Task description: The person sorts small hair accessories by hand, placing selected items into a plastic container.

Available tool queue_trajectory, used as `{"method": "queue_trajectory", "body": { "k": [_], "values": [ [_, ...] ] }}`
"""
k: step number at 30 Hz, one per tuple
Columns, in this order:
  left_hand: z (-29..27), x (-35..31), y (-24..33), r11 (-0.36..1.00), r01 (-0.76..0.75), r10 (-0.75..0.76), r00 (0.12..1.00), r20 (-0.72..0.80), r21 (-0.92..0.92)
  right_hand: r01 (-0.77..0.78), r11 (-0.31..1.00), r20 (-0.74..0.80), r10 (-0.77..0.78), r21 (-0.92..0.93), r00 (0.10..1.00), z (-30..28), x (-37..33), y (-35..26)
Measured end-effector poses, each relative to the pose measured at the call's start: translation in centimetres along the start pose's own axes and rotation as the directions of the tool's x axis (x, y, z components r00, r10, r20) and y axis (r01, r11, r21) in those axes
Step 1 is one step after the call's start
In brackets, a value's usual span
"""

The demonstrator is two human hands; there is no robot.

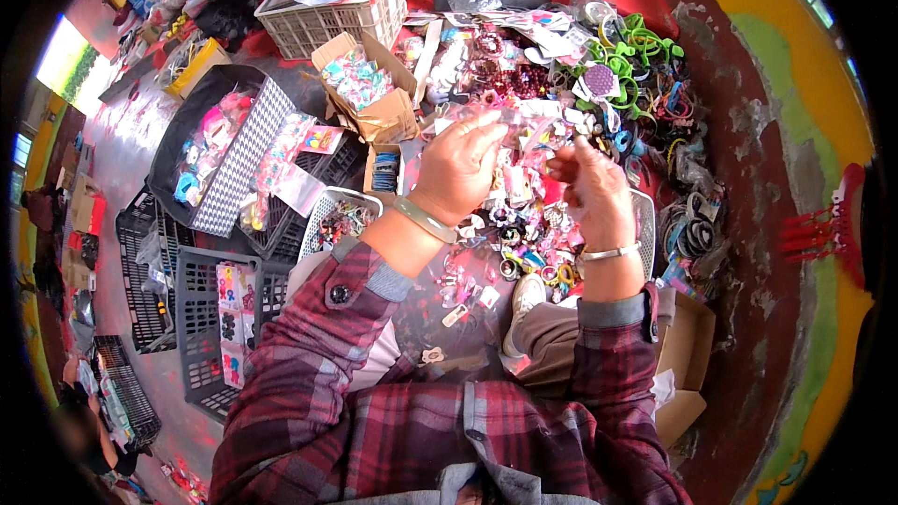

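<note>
My left hand (463, 166), with a pale bangle at its wrist, is raised over the pile of small accessories. Its fingers are pressed together on what looks like a clear plastic bag (535, 137); the bag's outline is hard to tell from the clutter behind. To its right, my right hand (599, 189) hovers with fingers bent and apart, and nothing shows in it. Beneath both hands lie hair ties and trinkets (528, 238) in mixed colours. Green headbands (641, 51) and a purple dotted round piece (599, 81) lie farther off.
A white basket (340, 215) of small pieces stands left of my hands. Around it are a cardboard box (407, 117), a houndstooth-patterned box (238, 168), dark plastic crates (192, 318) and a beige crate (327, 23). An open carton (687, 346) stands at my right, near the wall (748, 224).
</note>
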State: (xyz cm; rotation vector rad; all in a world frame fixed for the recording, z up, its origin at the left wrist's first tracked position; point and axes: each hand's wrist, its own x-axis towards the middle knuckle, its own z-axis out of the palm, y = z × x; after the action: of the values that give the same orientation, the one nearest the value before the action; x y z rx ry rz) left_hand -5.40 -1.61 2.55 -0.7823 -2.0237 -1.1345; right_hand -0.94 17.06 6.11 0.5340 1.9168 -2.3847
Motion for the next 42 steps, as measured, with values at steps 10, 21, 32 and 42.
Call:
{"method": "queue_trajectory", "body": {
  "k": [10,21,32,42],
  "values": [
    [-0.1,0.5,2.1,0.987,-0.162,0.161,0.982,0.098,0.003,-0.085,0.962,0.071,0.069,0.259,0.995,1.2,-0.6,0.2],
    [0.0,0.6,0.9,0.782,0.455,-0.219,0.840,0.496,-0.425,0.636,0.364,0.511,-0.387,-0.680,0.768,-2.2,-1.1,-2.5],
    [0.1,1.0,0.1,0.334,0.751,-0.184,0.645,0.742,-0.570,0.626,0.491,0.554,-0.304,-0.605,0.775,-1.8,-1.5,-2.6],
    [-0.6,1.2,0.3,0.263,0.889,-0.218,0.434,0.874,-0.376,0.559,0.372,0.499,-0.252,-0.741,0.829,-1.8,-1.3,-2.2]
  ]
}}
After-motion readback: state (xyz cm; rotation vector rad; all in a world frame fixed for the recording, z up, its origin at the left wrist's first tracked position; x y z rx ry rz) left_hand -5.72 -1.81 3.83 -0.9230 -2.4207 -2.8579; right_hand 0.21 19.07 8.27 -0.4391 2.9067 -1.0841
